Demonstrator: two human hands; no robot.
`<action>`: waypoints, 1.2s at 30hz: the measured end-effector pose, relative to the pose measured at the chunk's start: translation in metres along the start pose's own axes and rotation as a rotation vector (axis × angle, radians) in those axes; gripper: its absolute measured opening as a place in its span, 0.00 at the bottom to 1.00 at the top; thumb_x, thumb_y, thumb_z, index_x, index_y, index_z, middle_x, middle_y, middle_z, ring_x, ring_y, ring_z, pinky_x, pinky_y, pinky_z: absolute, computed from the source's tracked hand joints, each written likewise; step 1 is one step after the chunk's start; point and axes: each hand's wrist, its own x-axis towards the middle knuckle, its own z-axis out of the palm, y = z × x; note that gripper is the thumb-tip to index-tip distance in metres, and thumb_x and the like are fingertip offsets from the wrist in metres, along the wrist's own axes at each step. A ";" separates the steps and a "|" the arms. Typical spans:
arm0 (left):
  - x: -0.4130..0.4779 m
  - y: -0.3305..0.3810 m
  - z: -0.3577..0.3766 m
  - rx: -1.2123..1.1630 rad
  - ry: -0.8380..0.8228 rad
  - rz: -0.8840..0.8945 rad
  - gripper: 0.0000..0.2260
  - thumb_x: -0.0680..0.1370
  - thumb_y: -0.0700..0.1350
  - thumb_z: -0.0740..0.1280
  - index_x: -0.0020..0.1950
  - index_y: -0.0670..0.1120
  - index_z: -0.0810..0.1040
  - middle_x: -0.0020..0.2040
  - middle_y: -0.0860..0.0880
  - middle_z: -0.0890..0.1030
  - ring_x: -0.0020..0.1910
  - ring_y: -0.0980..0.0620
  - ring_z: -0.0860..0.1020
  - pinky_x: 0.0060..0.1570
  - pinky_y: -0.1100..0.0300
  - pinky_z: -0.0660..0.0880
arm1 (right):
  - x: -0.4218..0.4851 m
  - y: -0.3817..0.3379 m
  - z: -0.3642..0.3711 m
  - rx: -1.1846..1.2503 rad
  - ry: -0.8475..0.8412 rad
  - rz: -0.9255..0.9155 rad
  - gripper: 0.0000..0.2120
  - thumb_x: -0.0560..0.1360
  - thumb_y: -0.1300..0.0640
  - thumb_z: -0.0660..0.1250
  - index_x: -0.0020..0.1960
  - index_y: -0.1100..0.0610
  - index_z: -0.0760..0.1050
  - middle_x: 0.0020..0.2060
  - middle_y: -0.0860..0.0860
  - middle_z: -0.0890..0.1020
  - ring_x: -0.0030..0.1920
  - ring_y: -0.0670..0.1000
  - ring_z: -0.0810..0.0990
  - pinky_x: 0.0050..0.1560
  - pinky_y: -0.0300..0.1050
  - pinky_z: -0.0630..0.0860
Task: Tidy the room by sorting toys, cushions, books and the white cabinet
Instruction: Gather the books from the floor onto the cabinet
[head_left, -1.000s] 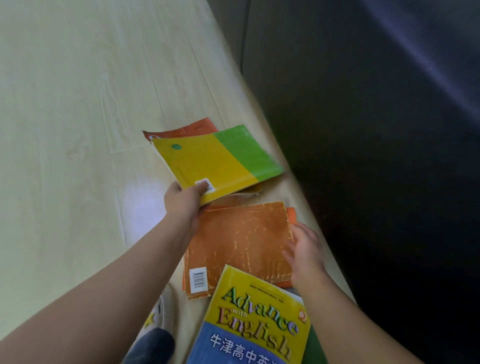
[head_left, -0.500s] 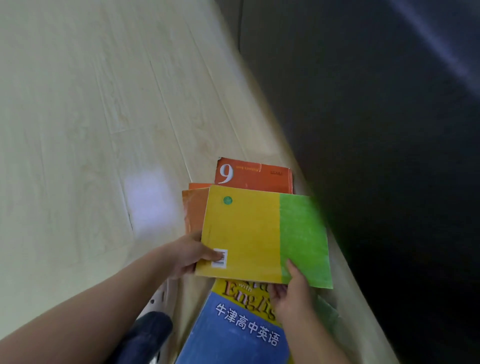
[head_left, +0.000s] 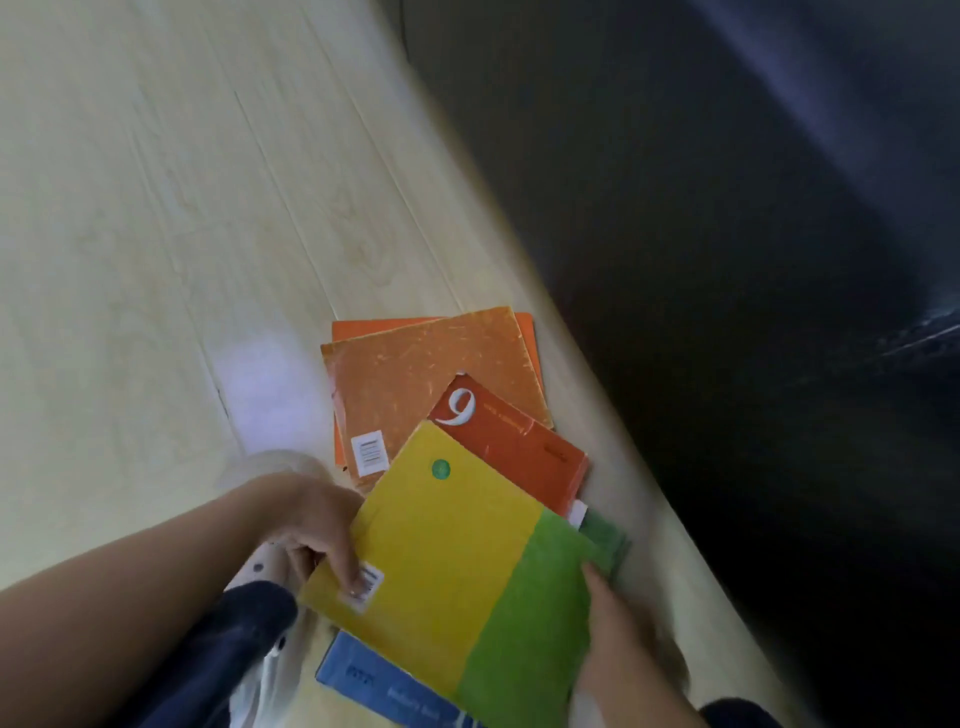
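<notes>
A yellow-and-green book (head_left: 467, 566) lies tilted at the bottom centre, on top of a blue English textbook (head_left: 374, 680). My left hand (head_left: 317, 525) grips its left edge, thumb by the barcode sticker. My right hand (head_left: 618, 629) holds its green right edge. A red book with a white 9 (head_left: 514, 441) pokes out from under it. Farther off, a worn orange book (head_left: 415, 379) lies flat on another orange book (head_left: 527, 332). A green cover edge (head_left: 608, 535) shows beneath the pile.
The books lie on a pale wooden floor (head_left: 182, 260). A dark wall or furniture face (head_left: 727, 260) runs along the right. My dark trouser leg (head_left: 228, 639) and a white shoe (head_left: 260, 566) are at the lower left.
The yellow-and-green book came toward me and now lies angled over the blue textbook. The red 9 book moved with it, uncovering the worn orange book. Both hands stay on the yellow-and-green book.
</notes>
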 end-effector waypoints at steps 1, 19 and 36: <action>0.004 0.001 0.006 0.131 0.063 -0.090 0.29 0.72 0.40 0.73 0.70 0.43 0.65 0.58 0.44 0.77 0.52 0.45 0.80 0.49 0.55 0.80 | -0.001 0.002 0.002 -0.033 0.009 0.027 0.27 0.67 0.48 0.75 0.54 0.67 0.74 0.46 0.60 0.80 0.44 0.59 0.80 0.43 0.50 0.77; 0.060 0.040 0.031 -0.369 0.286 0.039 0.25 0.67 0.45 0.76 0.62 0.45 0.76 0.59 0.45 0.79 0.55 0.46 0.77 0.54 0.54 0.71 | 0.011 0.022 -0.024 0.116 -0.326 0.320 0.21 0.68 0.53 0.73 0.57 0.60 0.74 0.50 0.63 0.80 0.51 0.62 0.79 0.55 0.60 0.74; 0.041 0.044 0.033 -0.548 0.154 -0.039 0.29 0.64 0.48 0.78 0.63 0.46 0.74 0.61 0.43 0.79 0.60 0.41 0.77 0.65 0.42 0.69 | 0.028 0.046 -0.038 0.194 -0.471 0.306 0.17 0.73 0.52 0.68 0.58 0.59 0.77 0.51 0.63 0.82 0.52 0.61 0.80 0.54 0.57 0.75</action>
